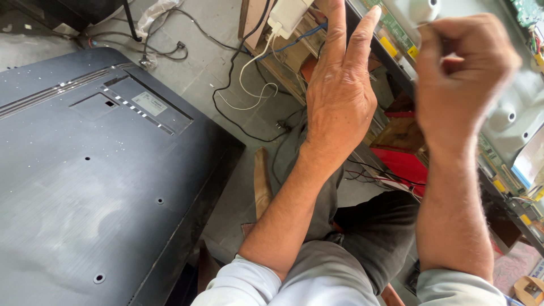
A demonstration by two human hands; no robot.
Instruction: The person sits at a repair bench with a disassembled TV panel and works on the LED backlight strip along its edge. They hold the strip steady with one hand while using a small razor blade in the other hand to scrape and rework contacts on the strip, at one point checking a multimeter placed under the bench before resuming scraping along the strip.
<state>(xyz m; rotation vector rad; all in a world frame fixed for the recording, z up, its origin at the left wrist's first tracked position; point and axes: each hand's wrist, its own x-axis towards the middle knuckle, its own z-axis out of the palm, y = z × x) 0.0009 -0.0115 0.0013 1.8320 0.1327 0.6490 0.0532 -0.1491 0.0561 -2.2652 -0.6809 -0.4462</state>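
- Left hand (340, 93): raised, fingers straight and spread flat, gripping nothing; it hangs before the edge of the opened panel (513, 122).
- Right hand (462, 73): curled loosely, thumb and fingertips pinched near a round white plastic boss (422, 10); whether anything is pinched, cannot tell.
- Panel: pale grey pressed metal, green circuit strip along its edge.
- Matte black ribbed plastic back cover (85, 187) lies flat, well left.
- Tangled black and white cables (243, 85) on concrete floor.

Bright, even daylight with soft shadows, dull sheen across the dark back cover (85, 187), slight motion blur on the right hand (462, 73), mild stretching toward the edges.
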